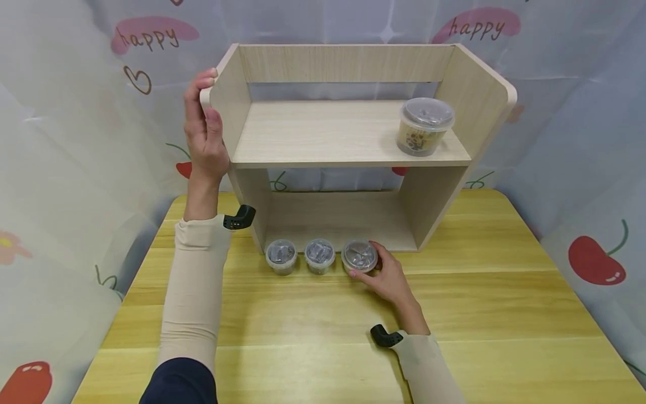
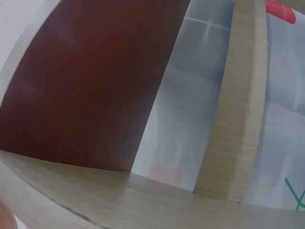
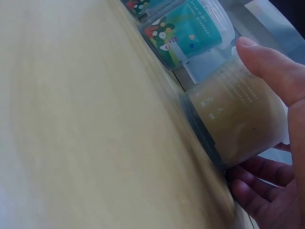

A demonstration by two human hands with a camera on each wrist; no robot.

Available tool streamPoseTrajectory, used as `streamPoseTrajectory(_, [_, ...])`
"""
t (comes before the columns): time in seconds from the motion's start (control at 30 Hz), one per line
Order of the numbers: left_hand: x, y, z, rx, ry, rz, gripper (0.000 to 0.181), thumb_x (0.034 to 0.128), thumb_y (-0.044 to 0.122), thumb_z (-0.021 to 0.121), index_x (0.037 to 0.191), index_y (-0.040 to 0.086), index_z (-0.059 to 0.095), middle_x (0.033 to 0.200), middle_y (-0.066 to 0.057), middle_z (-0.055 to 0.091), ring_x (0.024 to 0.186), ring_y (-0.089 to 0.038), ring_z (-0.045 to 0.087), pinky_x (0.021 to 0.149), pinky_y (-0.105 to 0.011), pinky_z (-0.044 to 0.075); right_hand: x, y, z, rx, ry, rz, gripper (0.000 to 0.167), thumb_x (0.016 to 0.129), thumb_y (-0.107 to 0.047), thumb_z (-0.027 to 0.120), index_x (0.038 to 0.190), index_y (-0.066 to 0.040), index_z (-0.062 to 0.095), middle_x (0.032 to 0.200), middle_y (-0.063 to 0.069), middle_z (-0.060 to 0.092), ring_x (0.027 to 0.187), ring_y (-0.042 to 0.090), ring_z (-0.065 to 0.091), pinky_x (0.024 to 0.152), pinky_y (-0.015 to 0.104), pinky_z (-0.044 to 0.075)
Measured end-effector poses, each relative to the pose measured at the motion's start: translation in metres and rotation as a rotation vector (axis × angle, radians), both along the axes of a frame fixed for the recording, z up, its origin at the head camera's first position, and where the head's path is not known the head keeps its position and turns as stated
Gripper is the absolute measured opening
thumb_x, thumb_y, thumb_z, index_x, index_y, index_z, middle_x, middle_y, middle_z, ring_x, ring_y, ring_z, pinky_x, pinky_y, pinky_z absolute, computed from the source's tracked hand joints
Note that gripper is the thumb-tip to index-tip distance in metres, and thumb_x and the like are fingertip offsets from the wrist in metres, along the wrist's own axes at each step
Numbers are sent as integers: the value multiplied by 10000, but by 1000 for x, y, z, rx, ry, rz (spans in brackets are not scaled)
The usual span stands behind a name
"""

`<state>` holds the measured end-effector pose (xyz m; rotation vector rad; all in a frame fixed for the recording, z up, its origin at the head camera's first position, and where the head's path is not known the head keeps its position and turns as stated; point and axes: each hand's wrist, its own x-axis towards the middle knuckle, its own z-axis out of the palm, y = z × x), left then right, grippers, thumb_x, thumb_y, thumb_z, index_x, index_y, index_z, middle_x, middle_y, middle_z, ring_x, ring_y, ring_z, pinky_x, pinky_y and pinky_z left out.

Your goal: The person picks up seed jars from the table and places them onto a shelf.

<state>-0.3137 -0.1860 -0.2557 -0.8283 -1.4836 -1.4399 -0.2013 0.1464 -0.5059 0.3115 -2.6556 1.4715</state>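
While the left side panel [image 1: 233, 109] of a wooden shelf [image 1: 313, 126] is gripped at its front edge by the left hand [image 1: 206, 132], a lidded tub [image 1: 359, 255] is held by the right hand [image 1: 387, 275] just in front of the shelf's base. The right grip is spread only to the tub's width: the thumb is laid against the near side by the lid, the other fingers are brought round the opposite side, and fingertips are seen low beside the base in the right wrist view. Whether the tub is fully supported by the table [image 1: 303, 359] cannot be told. A tan wrapper with pale print is shown on it. Just left of this grip a middle tub [image 1: 319, 256] is stood, wrapped in flowered teal, and farther left in the same row an end tub [image 1: 281, 256] is set. Above and beyond the right grip, off to its right, a patterned tub [image 1: 425, 126] is placed at the right end of the upper board. At the left grip, the panel edge is clasped between fingers and thumb. Behind both grips, a pale cloth [image 1: 328, 22] printed with "happy" is hung.
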Motion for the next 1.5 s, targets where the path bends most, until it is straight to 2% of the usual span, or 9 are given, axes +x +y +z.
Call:
streamPoseTrajectory(0.1, [1,1,0,1,-2,0,401,919,79,378,1250,-148,368,1379,-122,487,1276,-253,433,1039,-396,380,0,0,1,5,-7,-6,902,736,-331,872,1447,-15,416,1341,189,557,1192,327,578,967,463,477])
streamPoseTrajectory(0.2, [2,1,1,1,-2,4,404,876,14,342,1245,-148,372,1376,-134,488,1279,-254,433,1038,-391,379,0,-1,2,8,-14,-11,906,734,-339,872,1447,-17,416,1340,188,557,1192,324,578,968,461,476])
streamPoseTrajectory(0.53, [4,2,2,-13,7,15,402,876,9,338,1243,-154,366,1376,-145,484,1291,-245,427,1050,-383,366,1,-1,4,13,-19,-20,903,724,-337,879,1442,-26,427,1319,176,573,1154,306,596,940,454,495])
streamPoseTrajectory(0.7, [6,3,3,-27,15,28,407,898,54,362,1243,-161,356,1373,-151,485,1292,-238,424,1055,-379,358,2,-1,4,13,-14,-22,902,726,-347,877,1441,-25,430,1319,174,573,1155,303,596,939,453,495])
streamPoseTrajectory(0.87, [8,3,4,-33,26,30,455,950,174,414,1245,-167,350,1371,-164,484,1288,-246,426,1055,-381,359,3,-1,4,17,-8,-19,892,734,-348,872,1440,-24,433,1315,173,576,1155,306,597,939,456,495])
streamPoseTrajectory(1.1, [-1,-2,-1,-39,24,27,616,979,377,474,1255,-158,347,1385,-169,473,1284,-250,425,1050,-384,367,4,-1,6,8,-17,-25,889,730,-354,874,1439,-39,441,1308,159,584,1155,298,597,946,456,489])
streamPoseTrajectory(1.2, [0,-2,0,-38,22,33,533,978,287,443,1254,-159,348,1385,-162,476,1285,-244,425,1050,-382,364,5,0,7,7,-18,-32,889,728,-361,874,1438,-41,444,1308,156,587,1153,295,597,948,457,487])
streamPoseTrajectory(1.3, [4,0,2,-39,20,41,438,928,129,393,1252,-164,348,1383,-167,479,1294,-235,423,1060,-383,356,6,0,7,11,-17,-42,891,721,-363,878,1436,-47,449,1304,150,591,1148,289,599,945,455,488])
streamPoseTrajectory(1.5, [5,0,2,-42,15,45,422,891,50,359,1253,-165,345,1383,-165,476,1294,-231,420,1058,-383,361,8,1,9,8,-16,-54,895,714,-360,884,1432,-45,453,1302,152,593,1138,292,604,944,456,489])
